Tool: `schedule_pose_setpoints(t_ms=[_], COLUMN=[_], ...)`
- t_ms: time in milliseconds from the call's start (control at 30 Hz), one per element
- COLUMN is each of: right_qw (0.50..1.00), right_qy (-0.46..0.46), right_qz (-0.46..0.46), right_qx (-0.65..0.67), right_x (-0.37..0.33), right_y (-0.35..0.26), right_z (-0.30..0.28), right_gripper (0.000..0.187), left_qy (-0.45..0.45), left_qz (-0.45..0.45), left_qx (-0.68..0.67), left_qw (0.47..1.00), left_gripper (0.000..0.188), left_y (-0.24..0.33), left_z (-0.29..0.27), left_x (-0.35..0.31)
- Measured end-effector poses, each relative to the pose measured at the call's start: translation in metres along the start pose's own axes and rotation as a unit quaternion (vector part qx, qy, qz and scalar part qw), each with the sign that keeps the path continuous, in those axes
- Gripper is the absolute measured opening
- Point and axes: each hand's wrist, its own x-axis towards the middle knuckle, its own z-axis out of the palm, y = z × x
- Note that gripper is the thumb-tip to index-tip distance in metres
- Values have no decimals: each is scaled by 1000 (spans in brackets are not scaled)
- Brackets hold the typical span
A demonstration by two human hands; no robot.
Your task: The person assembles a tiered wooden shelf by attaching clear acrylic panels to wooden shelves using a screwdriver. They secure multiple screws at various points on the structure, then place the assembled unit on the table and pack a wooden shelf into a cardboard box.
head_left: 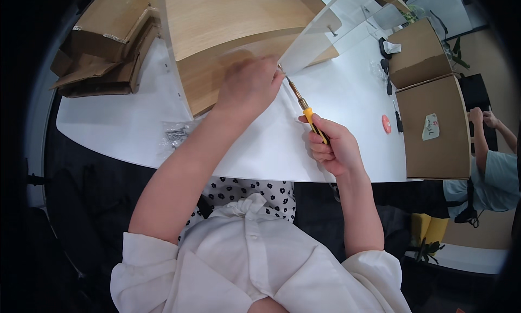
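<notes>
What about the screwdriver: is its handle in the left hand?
No, the right hand grips the yellow-and-black handle of the screwdriver.

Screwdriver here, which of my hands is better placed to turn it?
Your right hand, most likely: it grips the screwdriver by its yellow handle, while your left hand is near the far end, beside the clear panel.

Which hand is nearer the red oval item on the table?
Right. The right hand, gripping the yellow-handled screwdriver, is left of the red oval item; the left hand is farther left, near the screwdriver's tip.
</notes>
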Motion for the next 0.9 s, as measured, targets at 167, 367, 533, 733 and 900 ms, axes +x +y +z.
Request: schedule_pose_setpoints(t_ms=[167,367,533,733,900], right_qw=[997,541,415,890,990], right_qy=[0,216,253,153,-48], right_qz=[-23,-496,-485,-265,63], right_qx=[-73,-643,-727,-337,118], right_x=[-3,9,11,11,9], right_y=[1,36,39,20,-5], right_z=[4,2,0,8,-6], right_gripper=[25,20,20,13,17], left_qy=[3,-1,-6,6,0], left_qz=[0,-11,-13,4,-2], left_qx=[-4,17,18,9,19], left_qw=[1000,1000,1000,1000,1000], left_gripper=[19,21,24,24,24], left_y=[-1,0,2,-2,-3], left_z=[0,-1,-1,4,2], left_x=[0,1,1,2,2])
